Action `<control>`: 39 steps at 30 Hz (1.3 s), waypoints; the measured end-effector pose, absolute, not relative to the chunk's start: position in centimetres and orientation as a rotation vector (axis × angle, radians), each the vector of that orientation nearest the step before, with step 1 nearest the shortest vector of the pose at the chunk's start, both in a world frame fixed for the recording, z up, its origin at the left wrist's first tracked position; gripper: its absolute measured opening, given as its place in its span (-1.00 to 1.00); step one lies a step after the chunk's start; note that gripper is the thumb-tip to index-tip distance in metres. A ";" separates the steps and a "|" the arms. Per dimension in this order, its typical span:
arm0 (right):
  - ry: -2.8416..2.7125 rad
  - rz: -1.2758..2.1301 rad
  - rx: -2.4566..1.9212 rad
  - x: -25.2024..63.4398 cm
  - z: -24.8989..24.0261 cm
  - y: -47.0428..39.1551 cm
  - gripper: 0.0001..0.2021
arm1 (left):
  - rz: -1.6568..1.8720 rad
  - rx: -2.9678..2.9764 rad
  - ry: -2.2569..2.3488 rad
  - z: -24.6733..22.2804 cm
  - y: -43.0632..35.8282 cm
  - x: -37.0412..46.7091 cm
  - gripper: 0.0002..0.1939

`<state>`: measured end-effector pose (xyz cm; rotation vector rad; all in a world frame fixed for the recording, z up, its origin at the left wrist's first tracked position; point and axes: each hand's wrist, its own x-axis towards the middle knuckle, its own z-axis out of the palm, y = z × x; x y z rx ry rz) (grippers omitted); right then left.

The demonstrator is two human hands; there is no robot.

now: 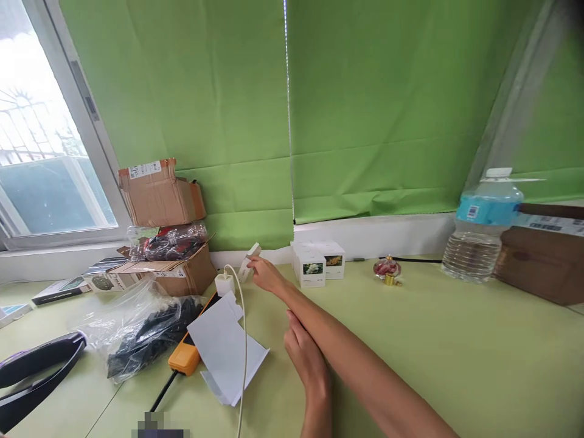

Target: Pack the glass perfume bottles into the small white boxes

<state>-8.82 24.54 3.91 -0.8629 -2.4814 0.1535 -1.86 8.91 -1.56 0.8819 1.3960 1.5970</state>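
My right hand (267,275) reaches forward to the back of the table, its fingers closed on a small white box (245,267), which is tilted upright. Nearer to me, my left hand (305,353) is close by my right forearm with its fingers curled in; no thing shows in it. To the right of my right hand, several white boxes (312,275) with flower pictures stand against the wall. A white charger plug (224,284) with a cable stands to its left, on an orange power strip (184,356). An unfolded white sheet of card (227,347) lies partly over the strip.
A clear bag with black contents (150,334) lies at left, before open cardboard boxes (159,198). A black curved object (41,371) is at the left edge. Right of the white boxes are a small red glass bottle (387,267), a large water bottle (479,234) and a brown carton (538,261).
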 end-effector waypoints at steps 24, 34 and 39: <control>-1.980 0.486 -0.939 19.0 4.1 7.8 -0.70 | 1.596 2.050 1.582 -2.0 6.5 2.2 -0.48; -2.005 0.721 -0.723 18.7 5.2 4.8 -0.74 | 1.318 1.739 1.389 -2.5 7.4 1.3 -0.41; -2.030 0.457 -0.755 20.6 3.7 6.9 -0.67 | 1.282 1.693 1.366 -2.7 7.7 1.6 -0.26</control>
